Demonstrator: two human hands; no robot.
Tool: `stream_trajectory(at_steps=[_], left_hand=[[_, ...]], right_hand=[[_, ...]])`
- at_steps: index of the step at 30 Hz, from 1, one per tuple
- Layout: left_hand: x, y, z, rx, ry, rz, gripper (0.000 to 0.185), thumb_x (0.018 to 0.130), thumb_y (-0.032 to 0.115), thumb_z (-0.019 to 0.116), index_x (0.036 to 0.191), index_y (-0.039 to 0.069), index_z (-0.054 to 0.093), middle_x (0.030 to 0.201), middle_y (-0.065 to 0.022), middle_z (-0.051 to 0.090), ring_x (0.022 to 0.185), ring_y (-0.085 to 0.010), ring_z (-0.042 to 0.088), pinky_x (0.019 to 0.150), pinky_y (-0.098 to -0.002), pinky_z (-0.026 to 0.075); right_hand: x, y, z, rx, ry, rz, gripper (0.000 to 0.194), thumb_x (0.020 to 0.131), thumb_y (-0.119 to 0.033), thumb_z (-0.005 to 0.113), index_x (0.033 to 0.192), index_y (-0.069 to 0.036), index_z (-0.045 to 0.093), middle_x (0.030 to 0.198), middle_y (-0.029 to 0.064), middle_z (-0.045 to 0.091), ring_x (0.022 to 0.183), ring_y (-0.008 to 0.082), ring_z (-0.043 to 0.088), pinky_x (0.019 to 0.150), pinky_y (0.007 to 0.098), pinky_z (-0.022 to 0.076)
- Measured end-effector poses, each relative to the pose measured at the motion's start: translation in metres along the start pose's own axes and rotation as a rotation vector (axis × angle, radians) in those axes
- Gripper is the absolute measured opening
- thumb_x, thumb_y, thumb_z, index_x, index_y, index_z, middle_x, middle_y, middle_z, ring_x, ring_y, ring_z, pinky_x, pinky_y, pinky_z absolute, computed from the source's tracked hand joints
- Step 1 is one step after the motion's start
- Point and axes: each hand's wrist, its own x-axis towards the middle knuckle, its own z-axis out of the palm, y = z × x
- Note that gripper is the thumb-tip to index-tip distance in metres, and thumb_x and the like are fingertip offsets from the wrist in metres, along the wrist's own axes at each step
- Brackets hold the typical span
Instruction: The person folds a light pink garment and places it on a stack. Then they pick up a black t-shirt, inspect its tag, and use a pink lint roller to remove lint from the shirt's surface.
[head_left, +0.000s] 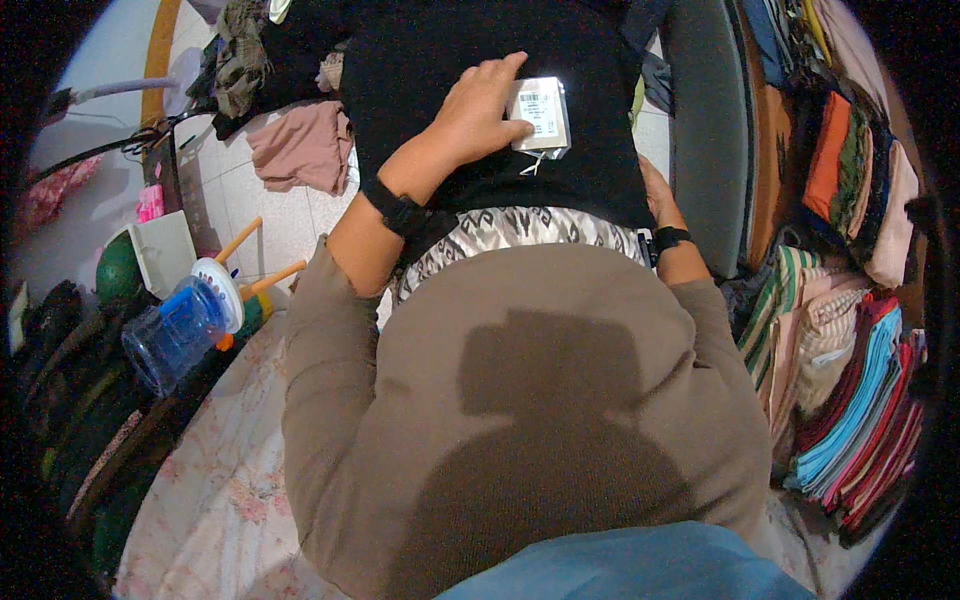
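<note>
A black cloth (457, 180) is spread over my lap, above patterned grey-and-white fabric (540, 225). On the cloth lies a small shiny silver box or packet (551, 139) with a printed, barcoded label and a short white string at its lower edge. My left hand (480, 112) is beside it, thumb over the label's left side and the other fingers stretched out apart; no firm grip shows. At the cloth's right edge is my right hand (654, 191), its fingers mostly hidden by the cloth, so its hold cannot be seen. Both wrists wear black bands.
A pink folded cloth (304, 146) lies on the tiled floor at left. Nearer are a clear blue plastic container (176, 337) and a white board or lid (163, 251). A dark grey upright panel (709, 135) stands at right, beside stacks of folded clothes (855, 405). Floral fabric (225, 480) extends below.
</note>
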Motion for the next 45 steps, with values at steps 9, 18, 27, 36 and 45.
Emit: stream_trajectory(at_steps=[9,18,27,36,45], left_hand=[[0.007,-0.019,-0.009,-0.786,-0.177,-0.313,0.015,0.092,0.017,0.069,0.102,0.006,0.068,0.085,-0.0013,0.065,0.07,-0.0096,0.059,0.059,-0.0233,0.046],[-0.06,-0.005,-0.042,-1.17,0.095,-0.578,0.017,0.092,0.006,0.053,0.107,-0.001,0.051,0.092,-0.0169,0.067,0.073,-0.0213,0.07,0.055,-0.0258,0.053],[-0.097,0.017,-0.028,-1.5,-0.116,-0.556,0.04,0.094,0.007,0.051,0.132,-0.005,0.047,0.124,-0.0222,0.063,0.101,-0.0321,0.072,0.075,-0.0329,0.063],[-0.074,0.002,-0.008,-1.166,-0.447,-0.422,0.049,0.088,0.007,0.063,0.136,0.002,0.054,0.114,-0.0059,0.069,0.093,-0.0128,0.065,0.079,-0.0262,0.049],[-0.076,-0.007,-0.013,-1.305,-0.389,-0.487,0.035,0.092,0.014,0.068,0.124,0.004,0.058,0.103,-0.0004,0.067,0.076,-0.0069,0.06,0.068,-0.0199,0.047]], right_hand=[[-0.002,0.005,-0.026,-0.151,0.058,-0.049,0.045,0.09,0.009,0.05,0.134,0.001,0.057,0.121,0.0193,0.067,0.097,0.0282,0.072,0.088,0.0389,0.0601],[-0.045,-0.046,0.031,-1.368,0.501,-0.811,0.041,0.089,-0.02,0.07,0.124,0.0,0.064,0.115,0.0159,0.07,0.101,0.0234,0.067,0.09,0.0364,0.0529],[-0.1,-0.023,0.233,-1.265,-0.425,-0.563,0.027,0.102,-0.026,0.057,0.105,0.0,0.062,0.086,0.0035,0.063,0.072,0.0101,0.06,0.067,0.0258,0.052],[-0.073,-0.025,0.219,-0.911,-0.341,-0.496,0.025,0.101,-0.028,0.059,0.099,-0.004,0.065,0.077,0.0015,0.063,0.059,0.0085,0.055,0.051,0.0255,0.0456],[-0.061,-0.019,0.22,-1.083,-0.301,-0.762,0.024,0.098,-0.027,0.062,0.101,-0.004,0.068,0.077,0.0004,0.064,0.062,0.0068,0.055,0.053,0.0244,0.0436]])
